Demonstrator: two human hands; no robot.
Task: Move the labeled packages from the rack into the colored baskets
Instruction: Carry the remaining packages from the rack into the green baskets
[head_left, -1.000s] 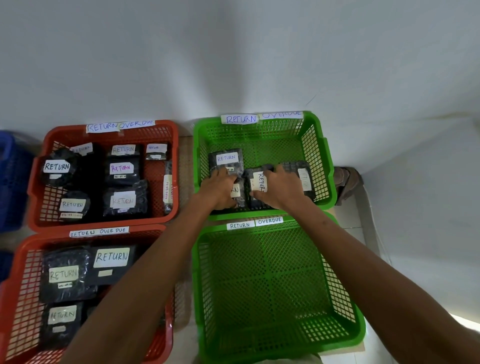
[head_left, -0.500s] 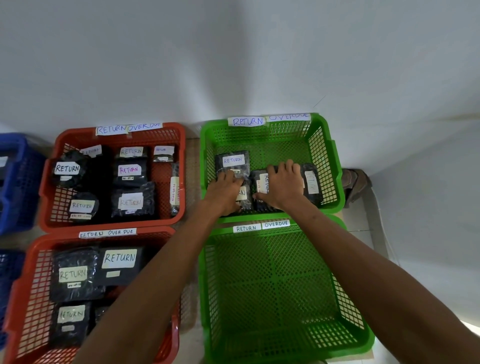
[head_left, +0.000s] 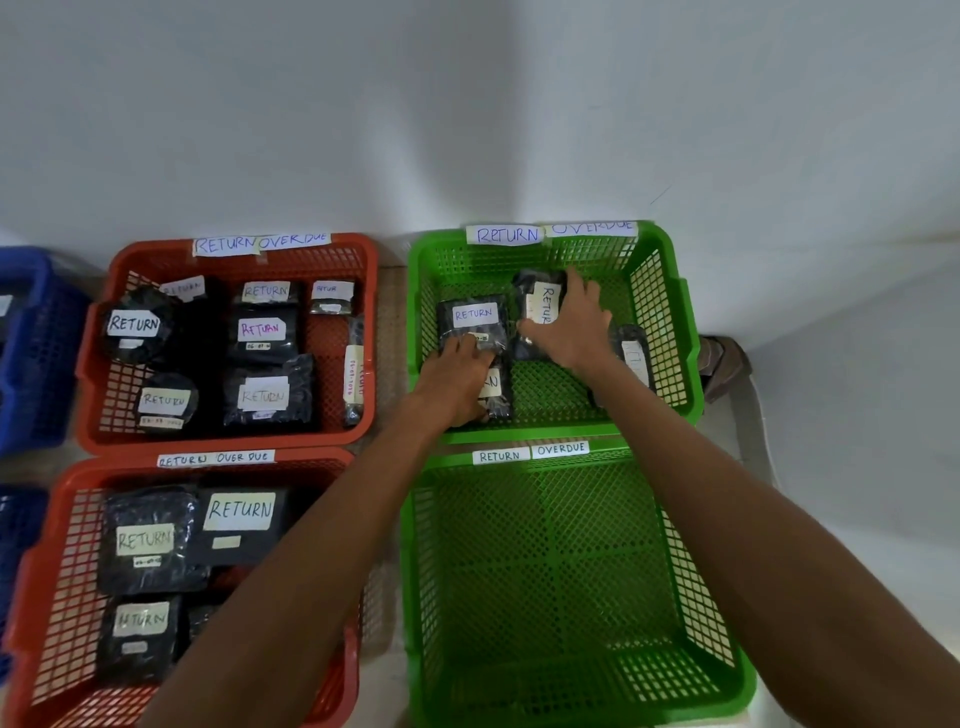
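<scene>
Both hands reach into the far green basket (head_left: 670, 291), which holds several black packages with white RETURN labels. My right hand (head_left: 574, 325) grips one black package (head_left: 540, 301) with its label turned sideways, near the basket's middle back. My left hand (head_left: 457, 379) rests on a small package (head_left: 493, 387) at the front left, its fingertips touching the package labelled RETURN (head_left: 470, 319) behind it. Another black package (head_left: 631, 358) lies at the right, partly hidden by my right forearm. The near green basket (head_left: 566, 587) has nothing in it.
Two red baskets, far (head_left: 234, 260) and near (head_left: 57, 597), stand at the left, each holding several RETURN packages. Blue baskets (head_left: 36, 338) show at the far left edge. White walls close in behind and to the right. A brown object (head_left: 724, 364) sits right of the far green basket.
My right hand has moved the sideways-labelled package toward the back of the far green basket. My left hand stays at the front left packages. The camera has shifted slightly.
</scene>
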